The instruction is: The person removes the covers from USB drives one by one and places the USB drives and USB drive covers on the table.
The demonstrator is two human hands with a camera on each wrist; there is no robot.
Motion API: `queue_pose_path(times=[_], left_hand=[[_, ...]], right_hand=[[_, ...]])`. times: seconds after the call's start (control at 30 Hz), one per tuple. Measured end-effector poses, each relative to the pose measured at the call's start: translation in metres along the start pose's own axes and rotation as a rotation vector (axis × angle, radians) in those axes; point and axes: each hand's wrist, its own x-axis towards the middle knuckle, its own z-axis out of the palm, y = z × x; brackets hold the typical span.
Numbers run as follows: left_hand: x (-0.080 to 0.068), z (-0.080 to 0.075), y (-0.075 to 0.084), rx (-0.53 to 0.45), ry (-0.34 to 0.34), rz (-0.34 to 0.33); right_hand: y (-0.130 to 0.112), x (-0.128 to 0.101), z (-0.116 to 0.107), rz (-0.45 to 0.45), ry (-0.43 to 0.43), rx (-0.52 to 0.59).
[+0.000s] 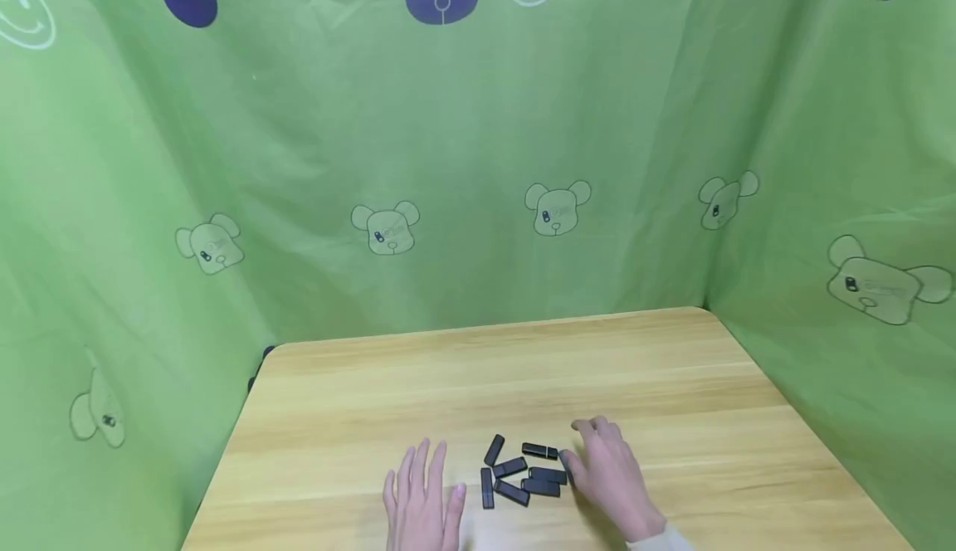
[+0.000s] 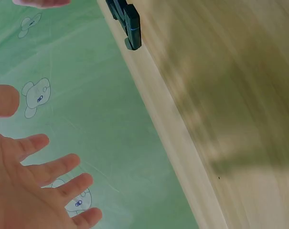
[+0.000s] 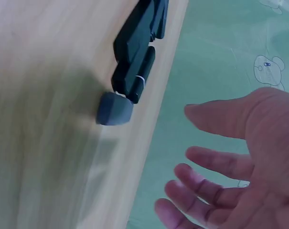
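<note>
Hands [image 1: 515, 485] spread, flanking black blocks [image 1: 524, 474].

Both hands are bare, without rings or gloves. The left hand [image 1: 421, 497] shows no sleeve. A pale beige cuff [image 1: 660, 539] covers the wrist of the right hand [image 1: 608, 472].

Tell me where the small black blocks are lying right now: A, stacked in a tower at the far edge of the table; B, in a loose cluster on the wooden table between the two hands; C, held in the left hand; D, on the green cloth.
B: the black blocks lie flat in a loose cluster on the table, with the left hand open on one side and the right hand on the other.
</note>
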Motion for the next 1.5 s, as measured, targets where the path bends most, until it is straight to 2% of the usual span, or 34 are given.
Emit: queue_pose_path(times=[0.47,0.8,1.23,1.5], left_hand=[[0.003,0.002,0.0,-0.004,0.021,0.024],[0.005,0.004,0.003,-0.003,0.016,0.043],[0.01,0.01,0.004,-0.003,0.018,0.068],[0.011,0.014,0.003,0.005,0.032,0.081]], right_hand=[[0.0,-0.005,0.004,0.169,-0.217,-0.008],[0.002,-0.005,0.005,0.246,-0.282,-0.022],[0.005,-0.005,0.004,0.289,-0.321,0.002],[0.006,-0.003,0.01,0.374,-0.407,-0.004]])
